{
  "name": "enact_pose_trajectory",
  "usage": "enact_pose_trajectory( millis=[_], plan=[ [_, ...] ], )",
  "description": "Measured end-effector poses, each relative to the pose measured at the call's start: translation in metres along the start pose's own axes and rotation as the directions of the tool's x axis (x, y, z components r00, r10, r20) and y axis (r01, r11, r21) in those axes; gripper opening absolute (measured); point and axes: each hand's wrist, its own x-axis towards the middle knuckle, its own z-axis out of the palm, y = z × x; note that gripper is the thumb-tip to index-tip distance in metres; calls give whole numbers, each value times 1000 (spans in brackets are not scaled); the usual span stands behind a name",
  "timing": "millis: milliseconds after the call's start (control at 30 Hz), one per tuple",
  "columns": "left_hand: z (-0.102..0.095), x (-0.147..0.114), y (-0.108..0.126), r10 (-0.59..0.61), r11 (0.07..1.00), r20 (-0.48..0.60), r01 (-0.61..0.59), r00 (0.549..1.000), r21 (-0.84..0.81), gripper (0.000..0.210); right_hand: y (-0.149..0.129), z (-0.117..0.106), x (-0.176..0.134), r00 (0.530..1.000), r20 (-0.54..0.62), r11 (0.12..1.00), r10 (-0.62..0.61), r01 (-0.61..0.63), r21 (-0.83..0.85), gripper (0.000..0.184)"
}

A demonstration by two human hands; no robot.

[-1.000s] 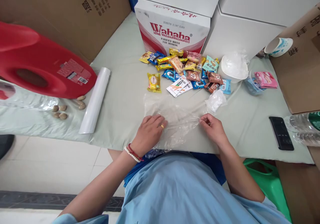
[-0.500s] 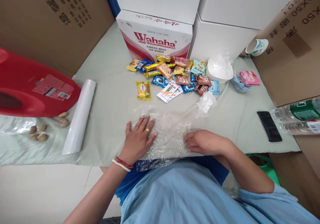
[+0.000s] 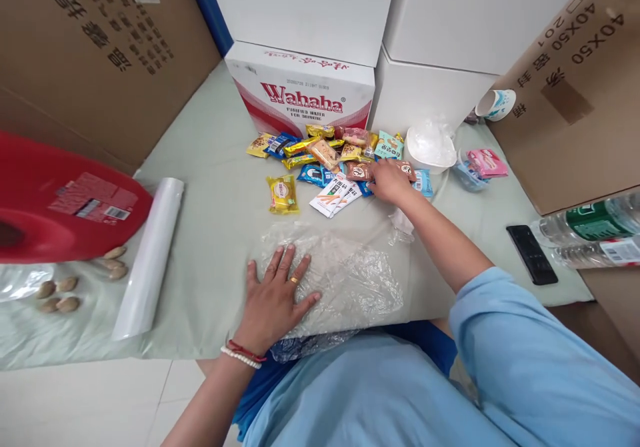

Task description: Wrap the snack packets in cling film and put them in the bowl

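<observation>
The left hand [image 3: 273,304] lies flat with its fingers spread, pressing on a sheet of clear plastic film [image 3: 355,274] and gripping nothing. The film is spread, wrinkled, along the near edge of the cloth-covered worktop [image 3: 215,234], in front of the person. The right hand [image 3: 391,184] reaches to the right part of a pile of wrapped snacks [image 3: 324,152], fingers bent over the packets; I cannot tell how far open it is or whether it has hold of any. A brown packet [image 3: 359,171] is just beside its fingers. 2 white packets [image 3: 330,196] overlap at the pile's front, and 1 yellow packet [image 3: 283,194] lies apart, to their left. A white bowl [image 3: 431,166] stands right of the pile, and a Wahaha box [image 3: 305,100] behind it. Crumpled clear plastic [image 3: 401,226] lies beside the right forearm. A white roll [image 3: 150,260] rests on the left, near a red jug [image 3: 75,200].
</observation>
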Motion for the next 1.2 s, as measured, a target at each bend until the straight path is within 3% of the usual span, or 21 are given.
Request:
enact_pose_trajectory(
  millis=[100, 267, 367, 467, 533, 567, 633, 700, 733, 767, 800, 833, 867, 900, 967, 1000, 1033, 1100, 1167, 1200],
  plan=[
    [-2, 1, 14, -33, 999, 18, 33, 999, -11, 73, 0, 8, -8, 996, 65, 998, -63, 64, -8, 37],
    [-7, 7, 39, -69, 996, 45, 71, 997, -54, 69, 11, 20, -21, 997, 29, 997, -74, 75, -12, 40],
    [-7, 7, 39, -77, 994, 44, 80, 996, -73, 66, 18, 15, -26, 998, -50, 999, -39, 38, -13, 37],
    [-4, 5, 35, -69, 993, 7, 69, 998, -91, 71, 17, -5, -45, 971, -240, 973, 15, 41, 229, 36],
    [0, 4, 35, -75, 993, -19, 73, 997, -96, 78, 4, -21, -69, 959, -280, 848, 46, 110, 519, 32],
    [1, 4, 35, -81, 992, -27, 78, 996, -97, 81, -8, -26, -83, 973, -229, 742, 7, 149, 654, 28],
    [4, 5, 36, -82, 992, -31, 78, 996, -98, 85, -39, -27, -111, 970, -35, 511, -241, 158, 845, 24],
    [5, 5, 36, -76, 993, -24, 73, 997, -96, 86, -70, -15, -132, 829, 138, 368, -542, 87, 926, 21],
    [5, 4, 35, -72, 993, -19, 70, 997, -94, 86, -81, -6, -138, 763, 185, 337, -619, 46, 940, 20],
    [4, 4, 34, -68, 993, -13, 66, 998, -94, 87, -86, 5, -140, 749, 210, 321, -629, 5, 947, 19],
    [3, 3, 33, -62, 994, -7, 61, 998, -95, 89, -85, 15, -139, 793, 219, 312, -568, -39, 949, 17],
    [1, 2, 31, -55, 994, -3, 55, 998, -99, 91, -78, 25, -134, 872, 219, 305, -439, -84, 949, 17],
    [0, 0, 29, -47, 993, -1, 47, 999, -105, 92, -67, 32, -128, 945, 209, 297, -252, -130, 946, 16],
    [-2, -1, 28, -41, 993, -1, 40, 999, -110, 90, -54, 37, -121, 978, 203, 286, -53, -180, 941, 17],
    [-5, -2, 25, -50, 992, -4, 49, 999, -112, 80, -28, 40, -108, 956, 196, 276, 217, -253, 927, 18],
    [-6, -2, 24, -64, 992, -5, 63, 998, -110, 73, -21, 38, -105, 952, 175, 300, 251, -248, 921, 18],
    [-7, -2, 23, -80, 991, -4, 79, 997, -106, 69, -19, 36, -105, 968, 131, 350, 216, -202, 915, 16],
    [-7, 0, 23, -99, 990, 1, 99, 995, -102, 65, -31, 34, -111, 1000, -9, 477, -4, 10, 879, 13],
    [-8, 3, 22, -92, 990, 6, 92, 996, -111, 63, -59, 37, -122, 959, -89, 575, -268, 233, 785, 18],
    [-8, 4, 21, -84, 989, 6, 85, 996, -120, 62, -75, 40, -127, 929, -66, 623, -363, 295, 724, 22]
  ],
)
